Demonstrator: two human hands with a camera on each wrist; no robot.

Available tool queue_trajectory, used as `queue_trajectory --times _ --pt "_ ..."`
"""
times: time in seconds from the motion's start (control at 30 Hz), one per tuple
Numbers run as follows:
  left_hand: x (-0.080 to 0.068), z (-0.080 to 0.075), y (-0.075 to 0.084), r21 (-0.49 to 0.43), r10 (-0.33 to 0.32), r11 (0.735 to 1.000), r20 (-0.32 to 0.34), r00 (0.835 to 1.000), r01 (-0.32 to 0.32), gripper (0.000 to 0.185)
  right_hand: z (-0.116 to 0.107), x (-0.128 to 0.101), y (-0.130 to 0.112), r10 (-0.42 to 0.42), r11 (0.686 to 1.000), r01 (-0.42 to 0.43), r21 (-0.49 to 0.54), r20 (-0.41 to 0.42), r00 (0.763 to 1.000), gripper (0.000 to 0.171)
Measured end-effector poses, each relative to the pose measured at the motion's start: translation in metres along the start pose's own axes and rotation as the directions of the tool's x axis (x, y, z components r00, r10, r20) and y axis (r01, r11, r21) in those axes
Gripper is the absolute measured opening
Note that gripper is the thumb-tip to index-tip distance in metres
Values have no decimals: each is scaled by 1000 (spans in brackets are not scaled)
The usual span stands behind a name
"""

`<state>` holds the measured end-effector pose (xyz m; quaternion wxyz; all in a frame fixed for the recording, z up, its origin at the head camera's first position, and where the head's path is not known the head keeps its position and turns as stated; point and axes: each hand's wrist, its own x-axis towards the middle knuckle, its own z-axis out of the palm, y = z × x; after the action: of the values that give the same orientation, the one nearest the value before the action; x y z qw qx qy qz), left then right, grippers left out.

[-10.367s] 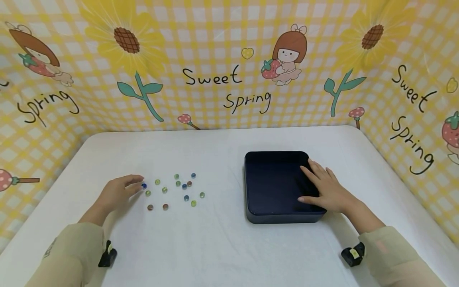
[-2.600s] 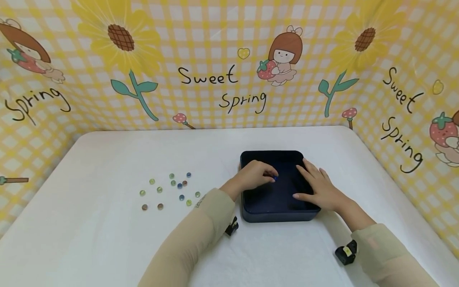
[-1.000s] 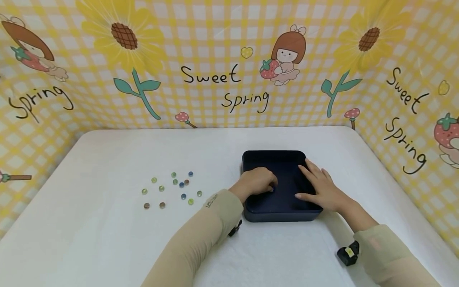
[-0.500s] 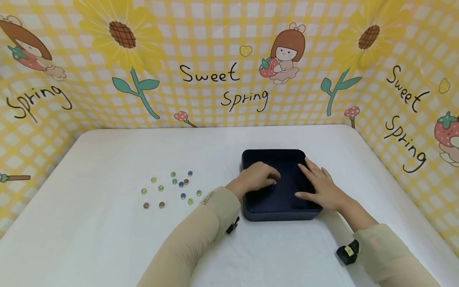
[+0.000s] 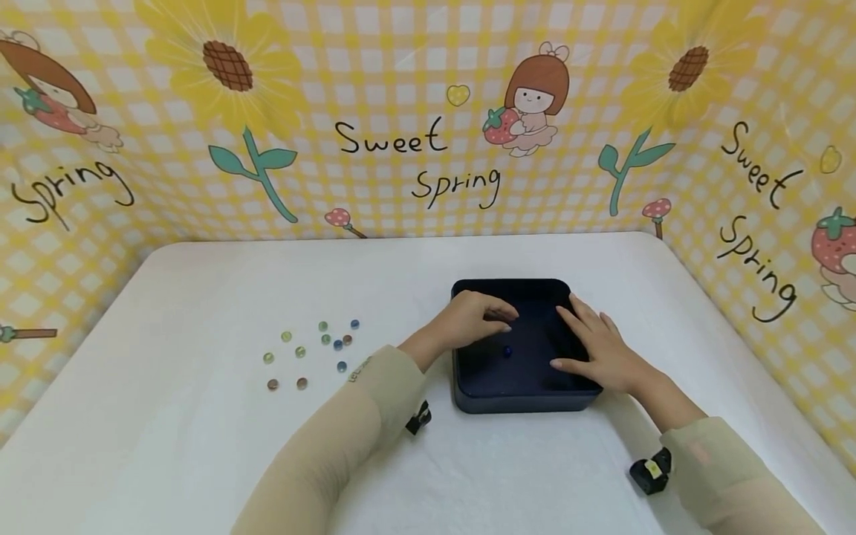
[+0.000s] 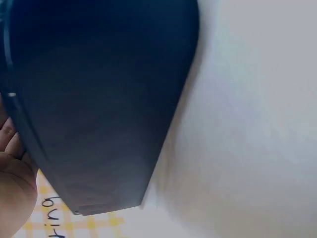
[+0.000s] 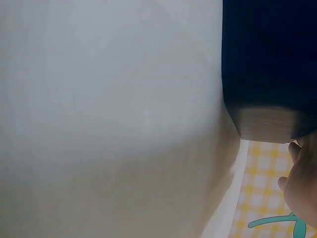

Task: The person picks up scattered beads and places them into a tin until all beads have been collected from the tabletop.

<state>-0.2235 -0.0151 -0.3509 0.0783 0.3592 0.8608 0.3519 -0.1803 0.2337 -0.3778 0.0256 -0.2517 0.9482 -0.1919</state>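
Note:
A dark blue marble [image 5: 507,351] lies on the floor of the square navy tray [image 5: 528,403], left of its middle. Just behind the marble, my left hand [image 5: 468,319] hovers over the tray's left side, fingers loosely bent and nothing between them. My right hand [image 5: 607,355] rests on the right rim with fingers spread, its thumb reaching inside. In the left wrist view the tray's outer wall [image 6: 104,124] fills the middle, with part of the left hand [image 6: 15,183] at the edge. The right wrist view catches the right hand [image 7: 302,183] beside the tray [image 7: 272,54].
Several green, blue and brown marbles lie scattered on the white tabletop [image 5: 200,446] to the left, among them a brown marble [image 5: 273,385] and a blue marble [image 5: 354,324]. A yellow checked cloth [image 5: 388,67] hangs behind the table.
My left hand has carried the dark blue marble from the table's left into the tray. It has let go of it and drawn back up and left. My right hand stays on the rim.

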Motion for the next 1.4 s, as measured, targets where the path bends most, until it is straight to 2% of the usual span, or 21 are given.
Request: queue_trajectory --times 0.3,0.73,1.1,1.4 --pt "-22 -8 12 7 84 996 4 996 -84 27 1 -1 2 -6 1000 6 9 -3 1000 82" --pt "-57 -23 22 -17 113 993 -71 991 -115 25 2 0 2 -25 1000 25 11 -14 1000 82" --pt "-88 -37 17 18 164 986 -98 982 -163 23 3 -1 3 -35 999 35 23 -25 999 82" --pt "-112 -58 10 39 135 991 -159 978 -130 24 2 -2 2 -24 999 25 27 -23 999 81"
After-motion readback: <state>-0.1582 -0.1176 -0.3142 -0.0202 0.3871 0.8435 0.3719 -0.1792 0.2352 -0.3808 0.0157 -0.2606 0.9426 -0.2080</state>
